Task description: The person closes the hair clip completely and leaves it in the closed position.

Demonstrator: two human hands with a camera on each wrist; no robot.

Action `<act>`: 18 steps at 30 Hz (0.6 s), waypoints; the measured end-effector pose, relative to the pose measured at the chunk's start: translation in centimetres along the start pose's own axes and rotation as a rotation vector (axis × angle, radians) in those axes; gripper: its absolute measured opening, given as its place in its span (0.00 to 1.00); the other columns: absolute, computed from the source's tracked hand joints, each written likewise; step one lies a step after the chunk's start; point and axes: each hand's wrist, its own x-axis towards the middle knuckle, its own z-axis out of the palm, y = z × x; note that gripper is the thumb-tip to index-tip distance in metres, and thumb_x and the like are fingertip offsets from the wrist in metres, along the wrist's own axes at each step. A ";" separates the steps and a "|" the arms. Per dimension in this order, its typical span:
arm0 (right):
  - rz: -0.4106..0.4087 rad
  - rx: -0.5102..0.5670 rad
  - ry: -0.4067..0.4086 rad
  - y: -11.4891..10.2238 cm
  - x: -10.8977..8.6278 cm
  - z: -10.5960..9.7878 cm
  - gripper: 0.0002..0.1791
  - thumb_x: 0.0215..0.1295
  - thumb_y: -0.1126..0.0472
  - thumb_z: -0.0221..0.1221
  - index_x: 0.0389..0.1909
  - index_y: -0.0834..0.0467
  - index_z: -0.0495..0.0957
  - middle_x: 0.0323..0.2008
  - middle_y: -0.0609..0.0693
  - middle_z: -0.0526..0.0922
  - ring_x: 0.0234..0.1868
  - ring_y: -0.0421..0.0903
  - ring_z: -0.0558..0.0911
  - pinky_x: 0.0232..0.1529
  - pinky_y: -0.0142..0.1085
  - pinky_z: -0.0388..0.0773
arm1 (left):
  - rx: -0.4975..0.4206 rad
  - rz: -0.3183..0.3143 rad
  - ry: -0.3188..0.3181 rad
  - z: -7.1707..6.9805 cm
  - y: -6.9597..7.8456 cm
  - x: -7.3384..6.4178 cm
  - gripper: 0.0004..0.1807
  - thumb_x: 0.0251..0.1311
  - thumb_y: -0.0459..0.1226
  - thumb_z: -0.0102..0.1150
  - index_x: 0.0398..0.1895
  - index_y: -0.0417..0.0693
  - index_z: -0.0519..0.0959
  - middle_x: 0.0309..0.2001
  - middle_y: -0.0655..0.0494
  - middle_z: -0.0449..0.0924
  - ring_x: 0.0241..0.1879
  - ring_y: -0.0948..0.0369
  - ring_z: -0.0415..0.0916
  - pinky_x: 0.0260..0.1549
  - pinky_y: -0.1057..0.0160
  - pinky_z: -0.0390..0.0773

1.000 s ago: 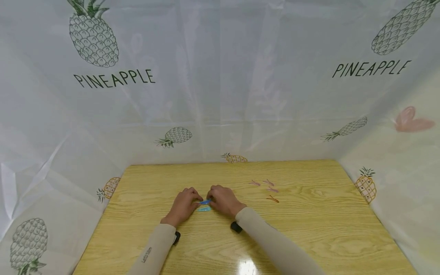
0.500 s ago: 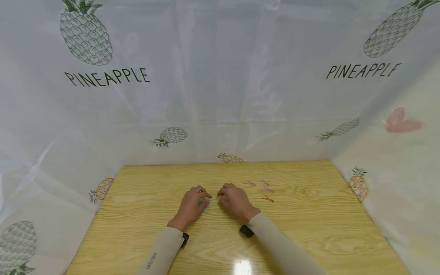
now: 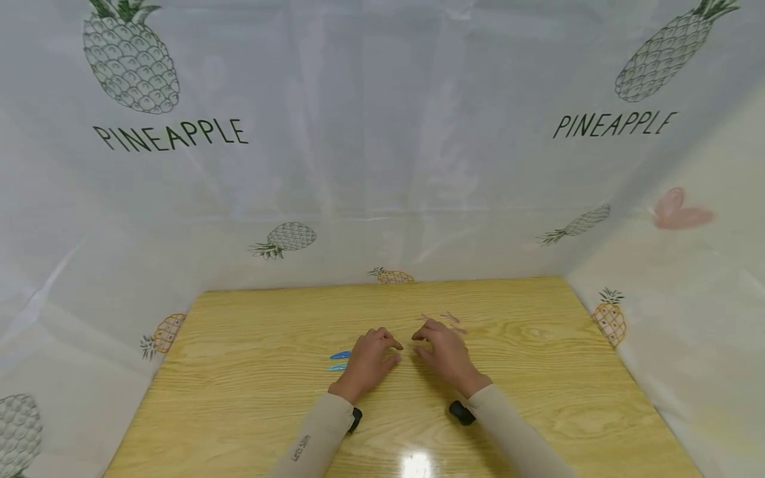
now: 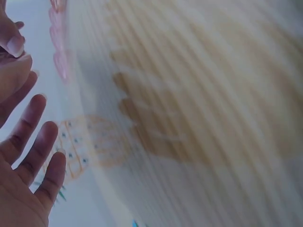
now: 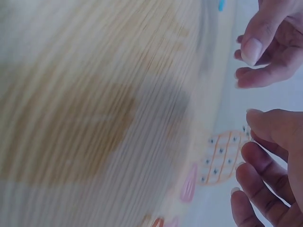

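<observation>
My left hand (image 3: 368, 362), fingers loosely bent and holding nothing, hovers over the middle of the table. Just left of it lie a dark blue snap hair clip (image 3: 340, 355) and a light blue hair clip (image 3: 337, 366), one below the other, the lower partly covered by the hand. Facing it across a small gap, my right hand (image 3: 448, 355) has relaxed fingers and holds nothing either. Beyond that hand lie several pink hair clips (image 3: 450, 317). An orange hair clip (image 5: 157, 222) shows at the bottom of the right wrist view; the right hand hides it in the head view.
The wood-grain table (image 3: 263, 332) is enclosed at the back and sides by a white pineapple-print sheet (image 3: 358, 166). A bright light reflection (image 3: 416, 465) shows near the table's front. Dark wrist cameras (image 3: 461, 413) sit under both wrists.
Both hands have let go of the dark blue clip, which now lies above the light blue one. They have drawn apart and moved right, towards the pink clips.
</observation>
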 end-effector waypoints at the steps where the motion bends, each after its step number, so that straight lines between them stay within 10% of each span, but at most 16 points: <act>1: 0.019 0.000 0.002 0.3 -0.3 -0.2 0.11 0.56 0.65 0.79 0.39 0.57 0.89 0.38 0.47 0.84 0.37 0.45 0.85 0.36 0.39 0.85 | 0.001 0.003 -0.003 0.3 0.2 0.2 0.09 0.64 0.38 0.75 0.46 0.50 0.90 0.44 0.58 0.82 0.46 0.56 0.78 0.48 0.49 0.80; 18: 0.183 -0.037 0.051 5.1 -3.8 -2.5 0.13 0.55 0.67 0.79 0.40 0.60 0.88 0.37 0.50 0.83 0.35 0.48 0.83 0.33 0.43 0.84 | 0.034 -0.066 -0.071 4.1 3.1 3.4 0.13 0.67 0.43 0.73 0.53 0.53 0.88 0.46 0.60 0.80 0.46 0.59 0.76 0.50 0.53 0.76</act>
